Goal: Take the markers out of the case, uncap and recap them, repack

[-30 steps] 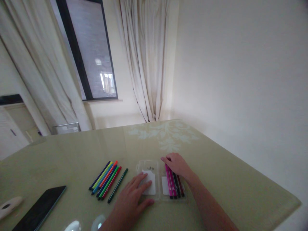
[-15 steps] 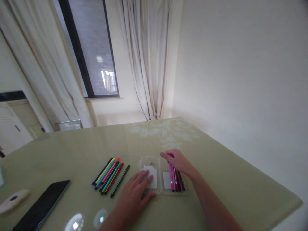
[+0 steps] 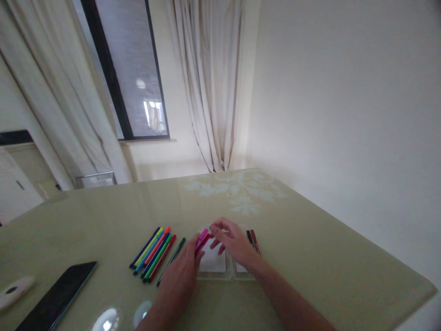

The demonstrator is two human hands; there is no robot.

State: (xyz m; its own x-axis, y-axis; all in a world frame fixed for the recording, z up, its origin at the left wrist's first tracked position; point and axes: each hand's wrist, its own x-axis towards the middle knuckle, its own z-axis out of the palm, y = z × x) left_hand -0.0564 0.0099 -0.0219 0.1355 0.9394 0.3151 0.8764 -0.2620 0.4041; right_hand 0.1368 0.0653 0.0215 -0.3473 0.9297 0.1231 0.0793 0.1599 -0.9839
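Two felt-tip pens, one pink (image 3: 202,235) and one deep pink (image 3: 201,244), stand tilted in my left hand (image 3: 182,264), its fingers closed round them. Just right of their upper ends is my right hand (image 3: 232,241), fingers apart and curved, holding nothing I can see. Below both hands lies an unfolded clear plastic case (image 3: 215,276) with white paper (image 3: 214,263) in its left half. A black pen (image 3: 250,237) and a dark red pen (image 3: 255,240) rest in the right half, partly hidden by my right wrist.
Left of my left hand, several coloured felt-tip pens (image 3: 153,253) lie in a row, with a dark green pen (image 3: 177,251) beside them. A black tablet or phone (image 3: 57,294) and a white oval object (image 3: 15,292) lie farther left on the table (image 3: 310,257).
Two pink pens have left the case's right half and are now in my left hand. My right hand moved left towards it. My left hand rose off the paper and closed.
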